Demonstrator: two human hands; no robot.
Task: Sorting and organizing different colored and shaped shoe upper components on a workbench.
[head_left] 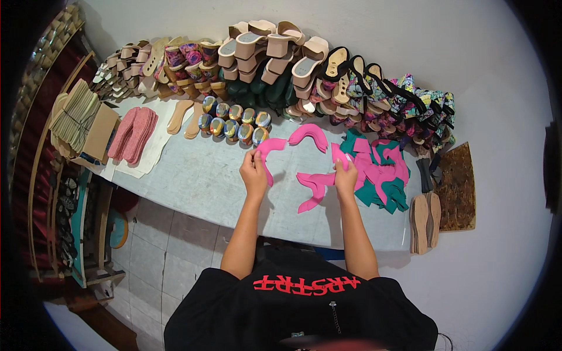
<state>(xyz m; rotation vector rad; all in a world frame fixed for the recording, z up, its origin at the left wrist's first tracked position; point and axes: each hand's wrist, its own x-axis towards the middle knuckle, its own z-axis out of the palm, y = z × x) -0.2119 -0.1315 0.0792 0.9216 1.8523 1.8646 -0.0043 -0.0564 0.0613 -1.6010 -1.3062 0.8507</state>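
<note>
My left hand is closed on a curved pink shoe-upper piece, thumb and fingers pinching its outer edge. My right hand is closed too, gripping another pink piece near the pile. Between my hands, loose pink pieces lie on the table, one end close to my right hand. A neat stack of curved pink pieces rests farther back. To the right of my right hand spreads a loose pile of pink pieces mixed with dark green pieces.
Stacked shoes and heels line the wall behind the grey table. Small patterned shoe parts stand in rows in front. Pink soles and a cardboard box sit left; tan soles at the right edge.
</note>
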